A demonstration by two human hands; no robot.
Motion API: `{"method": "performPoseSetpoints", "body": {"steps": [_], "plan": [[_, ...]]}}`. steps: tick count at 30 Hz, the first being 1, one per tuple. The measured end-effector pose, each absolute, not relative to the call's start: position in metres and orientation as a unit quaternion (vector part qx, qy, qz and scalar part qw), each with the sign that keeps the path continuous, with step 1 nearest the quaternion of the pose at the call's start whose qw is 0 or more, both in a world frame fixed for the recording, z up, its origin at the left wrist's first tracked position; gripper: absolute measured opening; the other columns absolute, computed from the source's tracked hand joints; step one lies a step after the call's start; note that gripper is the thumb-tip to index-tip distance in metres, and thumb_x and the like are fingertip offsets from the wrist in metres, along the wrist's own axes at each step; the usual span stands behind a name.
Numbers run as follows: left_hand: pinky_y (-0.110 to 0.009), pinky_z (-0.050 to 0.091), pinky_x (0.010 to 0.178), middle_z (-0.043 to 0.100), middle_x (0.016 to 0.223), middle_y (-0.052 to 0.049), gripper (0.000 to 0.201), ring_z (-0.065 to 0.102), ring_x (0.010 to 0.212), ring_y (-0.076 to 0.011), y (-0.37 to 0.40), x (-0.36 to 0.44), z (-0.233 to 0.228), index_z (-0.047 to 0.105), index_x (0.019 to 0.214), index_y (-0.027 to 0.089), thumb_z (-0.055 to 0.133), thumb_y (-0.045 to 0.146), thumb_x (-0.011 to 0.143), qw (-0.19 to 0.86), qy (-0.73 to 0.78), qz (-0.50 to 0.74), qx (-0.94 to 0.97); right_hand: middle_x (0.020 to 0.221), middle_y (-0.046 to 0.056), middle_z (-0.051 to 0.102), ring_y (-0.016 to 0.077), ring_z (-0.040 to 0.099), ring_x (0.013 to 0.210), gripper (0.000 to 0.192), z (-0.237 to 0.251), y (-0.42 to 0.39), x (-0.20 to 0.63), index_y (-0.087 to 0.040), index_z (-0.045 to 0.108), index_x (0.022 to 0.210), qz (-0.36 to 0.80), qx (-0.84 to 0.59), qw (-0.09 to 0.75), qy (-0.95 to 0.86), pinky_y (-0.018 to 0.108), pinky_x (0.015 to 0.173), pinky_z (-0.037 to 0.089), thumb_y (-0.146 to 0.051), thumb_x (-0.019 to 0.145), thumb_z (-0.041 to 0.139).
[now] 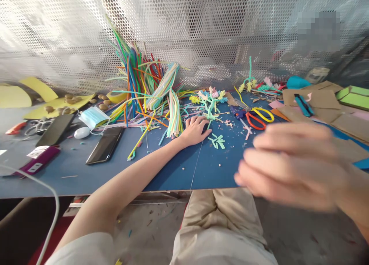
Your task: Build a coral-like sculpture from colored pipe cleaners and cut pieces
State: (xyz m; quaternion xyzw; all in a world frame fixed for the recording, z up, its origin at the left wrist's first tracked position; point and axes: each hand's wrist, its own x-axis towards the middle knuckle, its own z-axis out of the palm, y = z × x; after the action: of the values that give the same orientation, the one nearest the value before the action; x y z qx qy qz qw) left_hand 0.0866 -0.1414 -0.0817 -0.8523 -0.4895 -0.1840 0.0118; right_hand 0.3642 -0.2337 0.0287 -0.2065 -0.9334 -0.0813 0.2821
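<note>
Fingers of the left hand [195, 129] are curled down, with their tips pressed on the blue table [173, 172]. They touch the bottom end of a little tree made of fuzzy pipe cleaners [210, 99]. Whether they pinch the stem or just hold it down is too small to tell.

From that hand, the little tree lies up and a bit to the right, away from the person. Its stem is its long line, and it runs from the fingertips toward the back wall, with pink, blue and yellow branches at the far end. A small heap of cut green bits [217, 141] sits just beside the hand, on its right side.

Nearer the camera, the right hand [291, 169] is up in the air, well apart from the tree. It is blurry. Its fingers look stretched out side by side, pointing left, and I cannot see anything in them. So the left hand is much the nearer one to the tree.

A very thin thread or wire [196, 165] runs down from near the left hand to the table's front edge.

Scissors with red and yellow handles [258, 117] lie to the right of the tree, near it but not touching. To the left of the left hand is a big pile of long pipe cleaners [150, 88]. Farther left lie a dark phone [106, 145] and a blue face mask [93, 117].
</note>
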Motion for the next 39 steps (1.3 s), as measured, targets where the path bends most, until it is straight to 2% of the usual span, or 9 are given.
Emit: {"method": "performPoseSetpoints", "body": {"steps": [4,8,13,21,24,28,31,34,39], "plan": [[-0.061,0.035,0.118,0.052,0.158,-0.009,0.043,0.041,0.145,-0.037,-0.142,0.087,-0.081,0.062,0.137,0.023,0.053,0.05,0.104,0.008,-0.493,-0.178,-0.852,0.098,0.004,0.078,0.0215,0.069,0.087,0.028,0.059,-0.199,0.336,-0.025,0.077,0.099,-0.227,-0.234,0.206,-0.923,0.037,0.068,0.045,-0.039,0.103,0.053],[-0.06,0.035,0.119,0.053,0.156,-0.009,0.042,0.042,0.145,-0.0356,-0.141,0.087,-0.081,0.062,0.136,0.026,0.053,0.051,0.104,0.01,-0.495,-0.184,-0.849,0.114,0.01,0.077,0.0253,0.071,0.093,0.037,0.024,-0.139,0.331,-0.02,0.077,0.112,-0.197,-0.381,0.128,-0.894,0.036,0.065,0.04,-0.037,0.105,0.046],[-0.06,0.035,0.119,0.054,0.156,-0.008,0.042,0.041,0.146,-0.0351,-0.141,0.087,-0.081,0.062,0.136,0.026,0.053,0.051,0.104,0.007,-0.496,-0.185,-0.848,0.12,0.016,0.075,0.0295,0.072,0.097,0.043,-0.017,-0.091,0.323,-0.016,0.079,0.118,-0.153,-0.433,0.045,-0.887,0.039,0.071,0.042,-0.037,0.104,0.044],[-0.059,0.036,0.118,0.053,0.156,-0.009,0.042,0.042,0.145,-0.0346,-0.142,0.088,-0.079,0.061,0.136,0.025,0.053,0.05,0.104,0.0,-0.496,-0.184,-0.849,0.105,0.014,0.08,0.0274,0.072,0.092,0.039,-0.024,-0.101,0.316,-0.018,0.081,0.096,-0.114,-0.471,0.102,-0.869,0.036,0.071,0.041,-0.029,0.1,0.044],[-0.058,0.036,0.119,0.053,0.157,-0.01,0.043,0.042,0.145,-0.0341,-0.143,0.087,-0.08,0.06,0.138,0.025,0.053,0.05,0.104,-0.001,-0.497,-0.185,-0.848,0.096,0.009,0.08,0.0243,0.07,0.084,0.034,-0.022,-0.107,0.324,-0.02,0.079,0.087,-0.089,-0.489,0.183,-0.848,0.034,0.069,0.041,-0.032,0.097,0.049],[-0.058,0.035,0.118,0.054,0.156,-0.01,0.042,0.044,0.145,-0.0346,-0.143,0.087,-0.078,0.06,0.137,0.024,0.055,0.048,0.104,-0.004,-0.493,-0.191,-0.849,0.088,0.007,0.078,0.0193,0.067,0.075,0.035,-0.023,-0.119,0.331,-0.018,0.077,0.092,-0.006,-0.456,0.334,-0.825,0.032,0.072,0.047,-0.035,0.099,0.047],[-0.057,0.034,0.119,0.06,0.15,-0.009,0.041,0.049,0.141,-0.0332,-0.145,0.088,-0.072,0.061,0.136,0.024,0.057,0.048,0.103,-0.009,-0.462,-0.242,-0.853,0.086,0.005,0.078,0.0175,0.065,0.071,0.031,-0.032,-0.125,0.331,-0.019,0.077,0.092,0.025,-0.409,0.359,-0.838,0.03,0.071,0.047,-0.035,0.099,0.051],[-0.046,0.042,0.113,0.073,0.128,-0.008,0.033,0.063,0.124,-0.0259,-0.148,0.092,-0.065,0.067,0.125,0.022,0.052,0.045,0.106,-0.07,-0.422,-0.36,-0.829,0.081,0.002,0.077,0.0165,0.065,0.069,0.022,-0.042,-0.124,0.329,-0.021,0.078,0.088,0.02,-0.365,0.351,-0.862,0.029,0.068,0.045,-0.031,0.094,0.059],[-0.029,0.053,0.079,0.079,0.102,-0.006,0.037,0.07,0.085,-0.0171,-0.151,0.098,-0.065,0.073,0.108,0.018,0.053,0.048,0.106,-0.216,-0.388,-0.465,-0.766,0.077,0.0,0.074,0.0156,0.064,0.067,0.017,-0.05,-0.124,0.325,-0.022,0.076,0.083,0.035,-0.295,0.326,-0.898,0.028,0.067,0.043,-0.026,0.092,0.062]]}}
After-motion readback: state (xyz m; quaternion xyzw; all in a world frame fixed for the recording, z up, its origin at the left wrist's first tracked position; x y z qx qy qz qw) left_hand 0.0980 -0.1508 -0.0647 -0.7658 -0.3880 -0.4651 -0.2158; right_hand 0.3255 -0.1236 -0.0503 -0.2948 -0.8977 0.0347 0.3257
